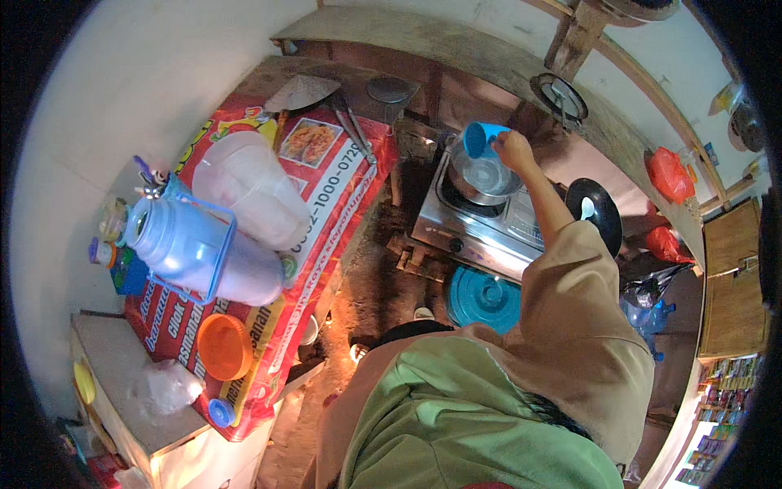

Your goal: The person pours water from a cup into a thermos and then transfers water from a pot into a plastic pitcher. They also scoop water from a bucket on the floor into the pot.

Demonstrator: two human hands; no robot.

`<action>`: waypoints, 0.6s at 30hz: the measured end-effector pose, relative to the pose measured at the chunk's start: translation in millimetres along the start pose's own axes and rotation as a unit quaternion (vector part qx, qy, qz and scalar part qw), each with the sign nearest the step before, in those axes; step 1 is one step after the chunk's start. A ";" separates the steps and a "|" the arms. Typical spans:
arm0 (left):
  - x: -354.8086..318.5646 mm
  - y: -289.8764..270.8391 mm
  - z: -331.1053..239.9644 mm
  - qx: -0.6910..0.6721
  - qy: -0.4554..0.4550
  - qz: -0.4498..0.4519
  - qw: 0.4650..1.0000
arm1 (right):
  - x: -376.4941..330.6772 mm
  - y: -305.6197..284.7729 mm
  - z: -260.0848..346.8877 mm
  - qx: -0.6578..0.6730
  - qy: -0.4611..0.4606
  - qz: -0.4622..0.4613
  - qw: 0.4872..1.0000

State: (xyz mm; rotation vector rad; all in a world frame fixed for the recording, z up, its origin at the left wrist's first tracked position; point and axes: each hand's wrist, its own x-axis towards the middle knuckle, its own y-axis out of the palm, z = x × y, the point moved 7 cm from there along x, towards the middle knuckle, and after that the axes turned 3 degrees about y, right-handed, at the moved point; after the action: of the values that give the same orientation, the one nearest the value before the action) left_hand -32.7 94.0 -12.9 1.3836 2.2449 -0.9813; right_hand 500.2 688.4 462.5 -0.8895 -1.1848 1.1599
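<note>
Green cloth (472, 416) on my chest and my tan sleeve (582, 326) fill the bottom of what I see, because they are closest to my eyes. My right arm reaches out over the stove, and my right hand (515, 150) has its fingers wrapped tight around the blue cup (482, 138). The cup is tipped on its side just above the silver pot (482, 176), right at the pot's far rim. That pot sits on the burner of the metal gas stove (481, 222). I think I am in the middle of pouring from the cup into the pot, though I cannot see any water falling. I cannot see my left hand at all, so I cannot tell what it is doing. Next I think I need to keep the cup over the pot so nothing spills on the stove, then turn it upright once it is empty. A round blue lid (482, 298) lies on the floor below the stove. A black pan (595, 213) with a white spoon in it sits next to the stove. Well away to my left, a table with a red printed cover (338, 191) holds a big blue jug (183, 240) and an orange lid (224, 346).
</note>
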 end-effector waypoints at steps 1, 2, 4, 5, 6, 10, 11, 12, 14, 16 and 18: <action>-0.5 1.1 -5.8 -0.010 -0.004 0.000 1.000 | -6.6 14.7 -14.8 -0.013 -0.002 -0.003 1.000; -2.1 4.3 -11.4 -0.019 -0.005 0.000 1.000 | -9.5 27.7 -28.6 -0.026 -0.004 -0.006 1.000; -6.2 8.9 -32.3 -0.082 -0.021 -0.007 0.996 | -10.5 56.7 -54.0 -0.038 -0.023 0.008 0.999; -6.2 13.3 -52.7 -0.112 -0.029 -0.008 0.993 | -11.4 69.1 -70.6 -0.045 -0.026 0.017 0.998; -9.3 18.8 -66.9 -0.155 -0.049 -0.022 0.987 | -10.1 81.0 -77.7 -0.079 -0.016 0.040 0.996; -15.6 49.0 -106.1 -0.206 -0.075 -0.034 0.975 | -12.3 101.6 -90.7 -0.121 -0.056 0.007 0.991; -12.6 56.2 -109.4 -0.194 -0.067 -0.023 0.978 | -11.2 107.7 -95.2 -0.123 -0.045 0.035 0.991; -8.5 59.8 -101.0 -0.188 -0.048 -0.028 0.981 | -9.8 111.7 -95.4 -0.123 -0.037 0.064 0.990; -4.3 67.1 -67.7 -0.191 -0.019 -0.042 0.981 | -6.2 119.8 -89.0 -0.131 -0.044 0.092 0.986; -4.9 68.7 -50.5 -0.135 -0.017 -0.033 0.990 | -4.3 126.0 -91.1 -0.146 -0.054 0.096 0.983; -6.2 69.0 -40.3 -0.094 -0.015 -0.027 0.995 | -2.8 131.0 -93.4 -0.142 -0.047 0.107 0.983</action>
State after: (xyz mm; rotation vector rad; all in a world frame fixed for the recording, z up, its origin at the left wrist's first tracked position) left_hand 33.8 138.3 -7.1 1.2272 2.2965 -0.7783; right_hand 565.9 718.8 318.7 -1.2132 -1.3802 1.2322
